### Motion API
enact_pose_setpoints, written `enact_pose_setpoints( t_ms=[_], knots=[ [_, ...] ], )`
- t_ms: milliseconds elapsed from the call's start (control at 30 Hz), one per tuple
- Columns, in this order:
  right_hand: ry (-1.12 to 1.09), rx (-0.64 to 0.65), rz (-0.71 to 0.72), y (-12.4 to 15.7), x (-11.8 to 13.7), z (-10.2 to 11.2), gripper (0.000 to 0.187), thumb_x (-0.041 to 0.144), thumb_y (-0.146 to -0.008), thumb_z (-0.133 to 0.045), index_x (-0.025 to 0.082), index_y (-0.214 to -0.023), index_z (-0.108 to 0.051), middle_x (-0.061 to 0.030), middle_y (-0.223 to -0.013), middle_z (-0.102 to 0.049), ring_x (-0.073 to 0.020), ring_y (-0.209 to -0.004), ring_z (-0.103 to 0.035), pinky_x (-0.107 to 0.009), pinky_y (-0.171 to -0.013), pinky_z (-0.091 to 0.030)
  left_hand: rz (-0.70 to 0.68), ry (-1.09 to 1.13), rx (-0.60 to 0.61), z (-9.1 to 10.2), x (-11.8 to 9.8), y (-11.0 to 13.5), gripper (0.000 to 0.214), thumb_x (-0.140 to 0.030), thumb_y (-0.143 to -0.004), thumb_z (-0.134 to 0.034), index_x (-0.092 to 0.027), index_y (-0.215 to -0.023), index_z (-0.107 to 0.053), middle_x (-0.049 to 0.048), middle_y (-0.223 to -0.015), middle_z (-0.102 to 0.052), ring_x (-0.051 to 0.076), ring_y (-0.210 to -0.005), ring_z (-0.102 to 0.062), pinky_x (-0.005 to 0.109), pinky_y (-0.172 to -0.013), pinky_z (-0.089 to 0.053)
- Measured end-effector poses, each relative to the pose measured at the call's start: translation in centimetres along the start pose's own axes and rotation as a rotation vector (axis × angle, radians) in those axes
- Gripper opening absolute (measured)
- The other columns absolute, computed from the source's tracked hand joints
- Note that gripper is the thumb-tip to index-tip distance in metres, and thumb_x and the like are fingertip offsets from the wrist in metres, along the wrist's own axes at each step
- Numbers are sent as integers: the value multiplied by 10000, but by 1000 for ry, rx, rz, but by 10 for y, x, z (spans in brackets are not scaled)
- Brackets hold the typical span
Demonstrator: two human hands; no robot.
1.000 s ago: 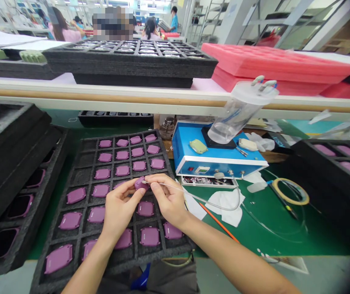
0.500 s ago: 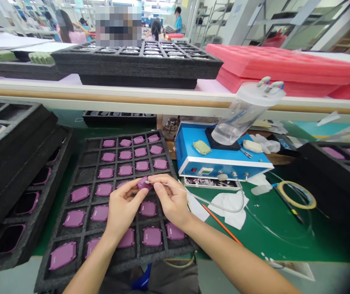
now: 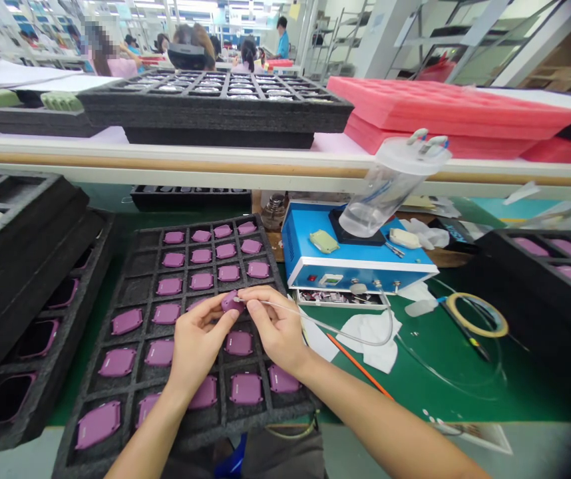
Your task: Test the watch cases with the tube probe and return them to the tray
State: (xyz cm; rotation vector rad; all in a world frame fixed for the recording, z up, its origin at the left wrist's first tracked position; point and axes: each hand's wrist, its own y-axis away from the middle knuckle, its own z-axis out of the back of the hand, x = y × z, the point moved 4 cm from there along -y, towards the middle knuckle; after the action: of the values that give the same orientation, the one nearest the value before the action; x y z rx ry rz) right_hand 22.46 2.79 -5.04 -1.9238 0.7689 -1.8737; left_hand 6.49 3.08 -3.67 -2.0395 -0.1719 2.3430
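My left hand [image 3: 196, 342] pinches a small purple casing [image 3: 230, 301] above a black foam tray [image 3: 130, 293]. My right hand [image 3: 275, 326] is closed on the tip of a thin clear tube [image 3: 335, 327] and holds it against the casing. The tube runs right to a blue box machine [image 3: 353, 256]. The tray's pockets hold several more purple casings [image 3: 167, 313].
Black foam trays are stacked at the left [image 3: 20, 279] and another tray with purple parts at the right [image 3: 550, 266]. White wipes [image 3: 373, 332], an orange stick [image 3: 360, 366], a tape ring [image 3: 476, 313] and a clear jar [image 3: 390, 186] lie nearby. Pink foam [image 3: 445, 110] sits on the shelf. People work in the background.
Both hands stay together on the casing and tube. Only the camera view has shifted slightly.
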Motion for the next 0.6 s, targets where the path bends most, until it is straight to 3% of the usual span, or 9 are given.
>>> enact_pose_setpoints(
  t_ms=[267,400,500,600],
  knots=[
    [-2,-4,-6,0,-2,0,180,306,-1025,-606,235,-1008,-770,-69,-1023,-808,-196,-975,-774,-334,-885,-642,-37,-32,17,-2,1,-2,375,-385,-774,-848,-163,-1076,-835,96,-967,-841,252,-857,-795,339,-783,-655],
    [5,-21,-93,9,-4,4,187,338,-1013,-631,231,-1014,-784,-67,-1021,-810,-194,-935,-774,-324,-840,-642,-84,-184,62,-5,1,5,288,-293,-819,-773,-185,-1079,-834,97,-998,-844,252,-831,-797,342,-749,-651],
    [9,-36,-153,14,-5,7,214,375,-1005,-645,222,-1014,-794,-72,-1027,-810,-206,-931,-772,-344,-840,-643,-130,-565,127,11,-19,-3,346,-187,-861,-701,-205,-1190,-808,99,-1081,-839,248,-923,-800,344,-865,-633],
    [17,-43,-182,17,-4,8,257,415,-995,-649,205,-995,-798,-83,-1017,-809,-218,-920,-767,-378,-854,-647,-85,-1266,177,50,-49,-30,423,-126,-907,-608,-215,-1291,-764,125,-1217,-807,279,-1129,-760,376,-1015,-561]
  ],
)
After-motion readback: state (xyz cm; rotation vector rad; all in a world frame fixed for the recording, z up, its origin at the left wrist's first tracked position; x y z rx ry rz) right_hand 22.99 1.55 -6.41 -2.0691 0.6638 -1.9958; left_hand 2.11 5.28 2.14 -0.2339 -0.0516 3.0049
